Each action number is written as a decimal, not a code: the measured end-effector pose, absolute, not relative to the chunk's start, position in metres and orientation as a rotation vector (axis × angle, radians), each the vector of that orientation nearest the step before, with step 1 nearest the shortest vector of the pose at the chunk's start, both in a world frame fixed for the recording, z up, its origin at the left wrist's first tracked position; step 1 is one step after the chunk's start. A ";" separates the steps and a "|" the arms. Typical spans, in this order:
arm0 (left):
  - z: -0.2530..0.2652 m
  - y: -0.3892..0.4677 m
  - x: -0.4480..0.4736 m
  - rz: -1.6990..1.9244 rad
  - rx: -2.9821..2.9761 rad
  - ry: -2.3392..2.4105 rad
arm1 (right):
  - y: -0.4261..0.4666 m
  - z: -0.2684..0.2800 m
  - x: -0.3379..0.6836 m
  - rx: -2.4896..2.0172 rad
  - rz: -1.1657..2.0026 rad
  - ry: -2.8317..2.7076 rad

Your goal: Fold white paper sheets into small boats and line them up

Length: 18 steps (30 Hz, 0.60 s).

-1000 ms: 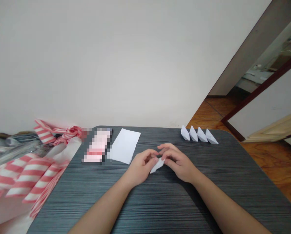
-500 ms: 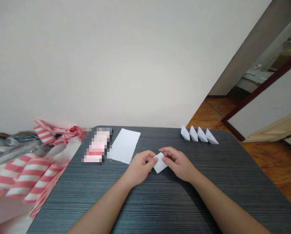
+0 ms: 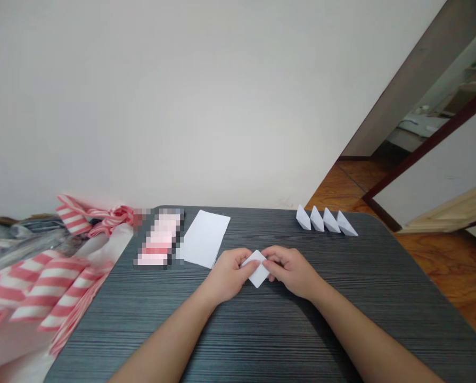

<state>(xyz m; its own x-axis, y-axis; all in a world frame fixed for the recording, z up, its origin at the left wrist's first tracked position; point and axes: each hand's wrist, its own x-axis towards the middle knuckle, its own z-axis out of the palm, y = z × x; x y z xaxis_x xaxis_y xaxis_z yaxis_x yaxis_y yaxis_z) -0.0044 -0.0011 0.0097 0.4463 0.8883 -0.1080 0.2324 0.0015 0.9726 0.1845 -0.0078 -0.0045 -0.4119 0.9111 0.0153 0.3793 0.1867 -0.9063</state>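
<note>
Between both hands is a small folded white paper (image 3: pixel 257 276), shaped like a diamond with one corner toward me. My left hand (image 3: pixel 230 272) pinches its left side, thumb on top. On the right side, my right hand (image 3: pixel 289 270) is closed on the same paper, its thumb near the other thumb. The fingers under the paper are partly hidden. Several folded white paper boats (image 3: pixel 317 219) stand in a row at the far right of the table. To the left of my hands lies a stack of white paper sheets (image 3: pixel 206 238).
A blurred-out, pixelated flat object (image 3: pixel 160 236) lies at the table's (image 3: pixel 238 340) far left. Red-and-white striped cloth (image 3: pixel 50 284) is heaped beside the left edge. A pale wall (image 3: pixel 222 106) rises behind the table, and wooden floor (image 3: pixel 453 260) shows on the right.
The folded paper has turned slightly and come a little toward me and to the left. My right fingers have curled in closer around it. The boats and sheets stay in place.
</note>
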 end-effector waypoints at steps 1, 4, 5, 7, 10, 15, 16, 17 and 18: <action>0.009 -0.001 -0.005 0.700 1.506 1.032 | -0.008 -0.004 0.185 -1.194 1.181 -1.884; 0.004 0.002 -0.007 0.724 1.432 1.039 | -0.010 -0.002 0.186 -1.141 1.139 -1.868; 0.002 0.003 -0.007 0.733 1.403 1.040 | -0.011 -0.001 0.186 -1.117 1.119 -1.877; -0.001 0.004 -0.008 0.758 1.361 1.039 | -0.011 0.002 0.187 -1.050 1.069 -1.932; -0.002 0.004 -0.008 0.783 1.351 1.032 | -0.009 0.004 0.187 -0.950 0.990 -2.021; 0.001 0.003 -0.008 0.777 1.355 1.025 | -0.007 0.002 0.187 -0.957 0.964 -2.084; 0.001 0.003 -0.008 0.775 1.355 1.029 | -0.006 0.001 0.187 -0.966 0.957 -2.087; 0.002 0.003 -0.008 0.771 1.358 1.034 | -0.006 0.001 0.187 -0.973 0.949 -2.088; 0.003 0.002 -0.008 0.766 1.362 1.038 | -0.006 0.001 0.187 -0.980 0.940 -2.090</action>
